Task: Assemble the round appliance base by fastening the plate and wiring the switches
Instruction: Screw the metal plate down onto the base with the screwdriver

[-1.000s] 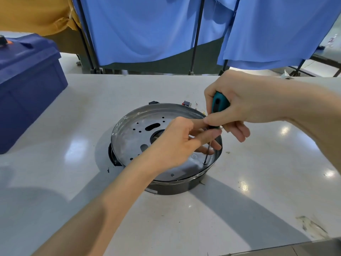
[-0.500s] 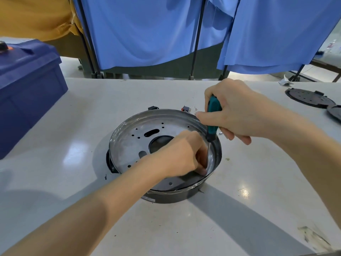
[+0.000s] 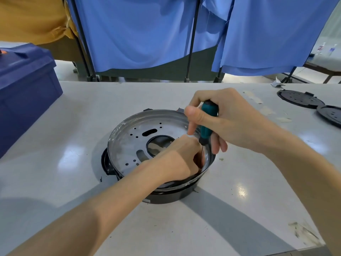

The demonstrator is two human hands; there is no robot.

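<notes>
The fingers of the right hand are wrapped round the teal handle of a screwdriver, thumb on top and the forefinger laid down along it; the tool stands almost upright, its thin shaft dropping inside the near right edge of the plate. Right against that shaft, the fingers of the left hand are curled in tight and pointed down at the spot where the tip meets the metal, and from here I cannot tell whether they pinch anything, since the fingertips are hidden behind the knuckles. Both hands work inside the shiny metal plate, a shallow round dish with a large centre hole, a slot and small drilled holes, which sits on top of the round black appliance base in the middle of the pale surface. At the left edge of the surface stands a dark blue box. At the far right lie two flat black round covers, one overlapping the other, with scraps of tape near them. Beyond the surface, blue cloth hangs from a rack of dark poles, and a yellow cloth hangs at the far left.
</notes>
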